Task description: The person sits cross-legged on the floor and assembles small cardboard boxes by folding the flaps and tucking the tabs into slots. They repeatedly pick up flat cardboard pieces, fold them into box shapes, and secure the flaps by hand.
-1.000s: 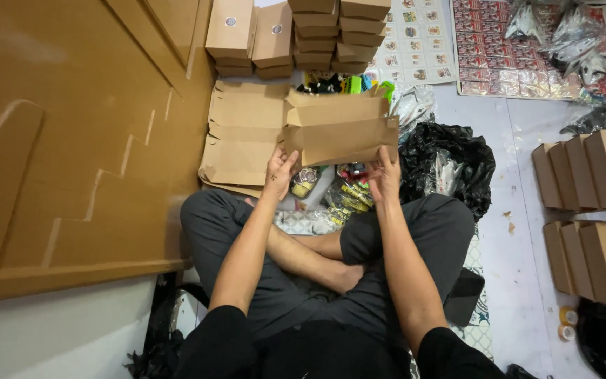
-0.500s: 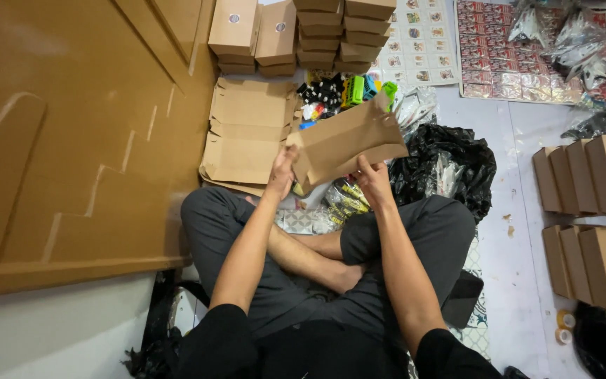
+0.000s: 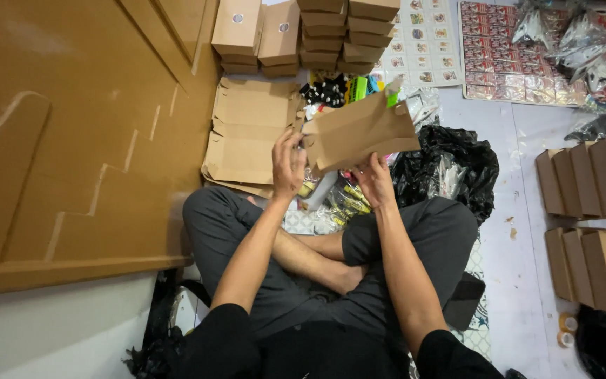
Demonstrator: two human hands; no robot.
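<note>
I sit cross-legged on the floor and hold a brown cardboard box [image 3: 360, 131] up in front of me, tilted so its right end is higher. My left hand [image 3: 288, 163] grips its left end, fingers on the flap. My right hand [image 3: 375, 179] supports it from below near the middle. Under the box, between my knees, lie several small packets and a white item [image 3: 336, 198]. A stack of flat, unfolded cardboard blanks [image 3: 247, 131] lies on the floor just left of my left hand.
A large brown wooden door [image 3: 71, 133] fills the left side. Folded boxes are stacked at the back [image 3: 296, 28] and in rows at the right [image 3: 597, 210]. A black plastic bag [image 3: 450, 165] lies right of the box. Sticker sheets [image 3: 506, 49] and tape rolls [image 3: 566, 330] lie on the floor.
The box has turned from level to tilted, its right end rising. My left hand has shifted up onto its left end; my right hand stays underneath.
</note>
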